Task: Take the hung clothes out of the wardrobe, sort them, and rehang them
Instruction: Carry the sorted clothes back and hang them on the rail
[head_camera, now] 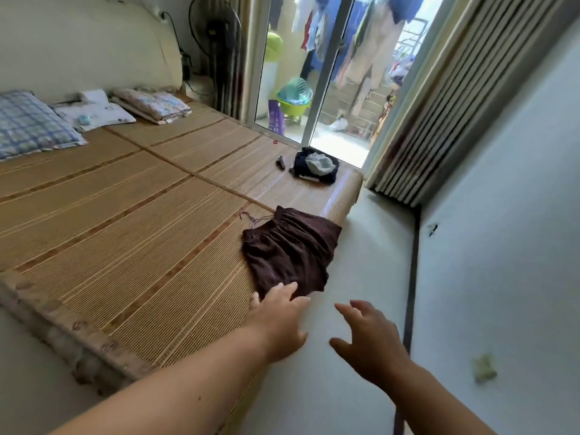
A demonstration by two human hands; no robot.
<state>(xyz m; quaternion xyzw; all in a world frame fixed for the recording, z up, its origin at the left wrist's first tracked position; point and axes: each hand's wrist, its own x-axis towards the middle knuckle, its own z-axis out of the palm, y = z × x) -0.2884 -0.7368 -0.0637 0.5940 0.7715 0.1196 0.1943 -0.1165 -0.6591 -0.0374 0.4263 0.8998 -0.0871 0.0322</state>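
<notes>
A dark brown garment point(290, 249) lies flat on the bed's bamboo mat point(131, 233), near the bed's right edge, with a thin hanger point(254, 218) showing at its far end. My left hand point(277, 321) is stretched out with straight fingers, and its fingertips reach the garment's near hem. My right hand point(370, 335) hovers beside it over the floor, fingers spread, holding nothing. Farther along the mat lies a small heap of dark and pale grey clothes point(317, 166).
Pillows point(31, 124) and folded bedding point(153, 103) sit at the head of the bed. A narrow strip of pale floor point(370, 246) runs between bed and wall. Glass doors point(317, 73) show a balcony with hanging laundry. Striped curtains point(439, 120) hang on the right.
</notes>
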